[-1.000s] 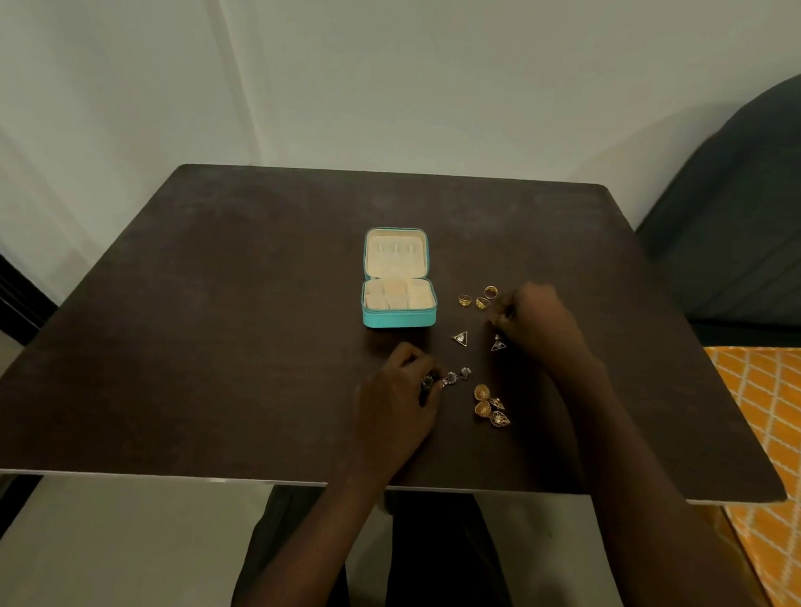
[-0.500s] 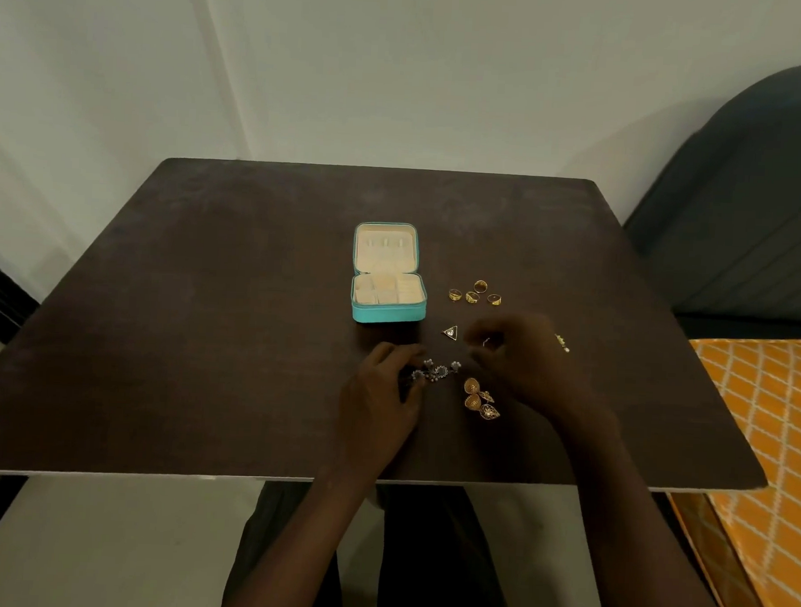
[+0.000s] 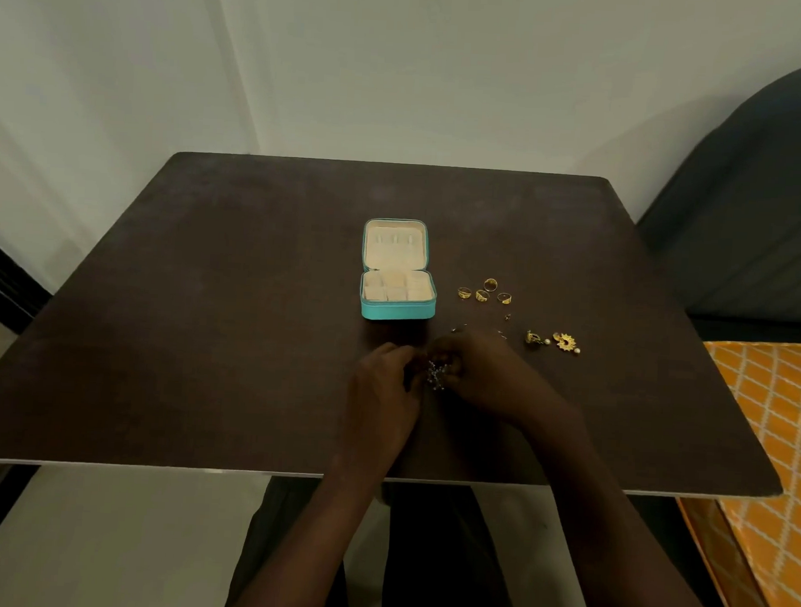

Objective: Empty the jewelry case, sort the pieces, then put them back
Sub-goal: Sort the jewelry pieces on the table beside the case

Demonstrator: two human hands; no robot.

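The teal jewelry case (image 3: 396, 310) lies open on the dark table (image 3: 202, 339), its cream compartments showing nothing inside. Several gold rings (image 3: 482, 292) sit in a cluster right of the case. Two gold earrings (image 3: 554, 341) lie further right and nearer to me. A small stud (image 3: 507, 317) lies between the rings and my hands. My left hand (image 3: 384, 395) and my right hand (image 3: 487, 377) meet in front of the case, fingers curled around a small silver sparkly cluster (image 3: 435, 375) held between them. My right hand hides other pieces beneath it.
A dark upholstered chair (image 3: 755, 220) stands at the table's right rear. An orange patterned cloth (image 3: 781, 444) lies to the right, below table level. White walls rise behind the table. My legs show under the table's near edge.
My right hand moved left from the rings area and joined my left hand on the silver pieces. The gold teardrop earrings and the triangular pieces are no longer visible. Two gold earrings now show at the right.
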